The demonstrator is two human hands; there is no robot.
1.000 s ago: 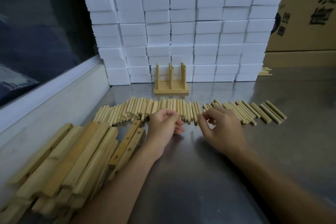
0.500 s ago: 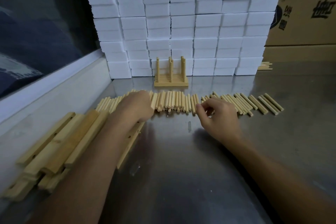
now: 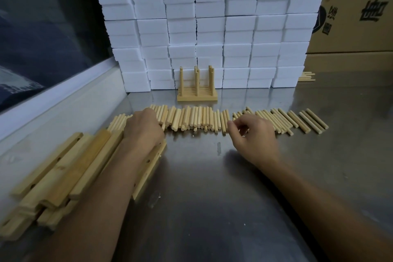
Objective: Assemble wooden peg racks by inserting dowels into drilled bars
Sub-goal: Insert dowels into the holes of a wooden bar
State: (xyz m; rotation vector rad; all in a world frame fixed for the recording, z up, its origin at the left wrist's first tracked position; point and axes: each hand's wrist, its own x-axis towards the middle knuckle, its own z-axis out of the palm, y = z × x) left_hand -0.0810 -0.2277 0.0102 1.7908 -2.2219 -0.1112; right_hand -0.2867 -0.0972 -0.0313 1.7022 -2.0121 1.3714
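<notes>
— Dowels point(image 3: 197, 118) lie in a long row across the bench point(image 3: 212, 208), in front of one finished rack point(image 3: 197, 88) that stands by the white blocks point(image 3: 212, 27). Where are my hands now?

— Your left hand point(image 3: 143, 127) has gone over from the middle of the row, a second ago, to its left end. It now lies knuckles-up where the row meets the bars point(image 3: 63, 172). I cannot tell what its fingers are doing underneath, or whether they have hold of anything.

— And the right?

— Your right hand point(image 3: 253, 136) has hardly moved. It sits at the near edge of the dowels, right of centre, thumb and forefinger curled close together as if pinching. Any dowel between them is too small for me to make out.

— So what does the shift mean?

— My guess is that the left is going for a bar, probably the drilled one point(image 3: 148, 168) lying under your wrist with its holes showing, while the right readies a dowel. No new rack is begun yet: every bar I can see lies flat in the pile, with no dowel in it.
</notes>
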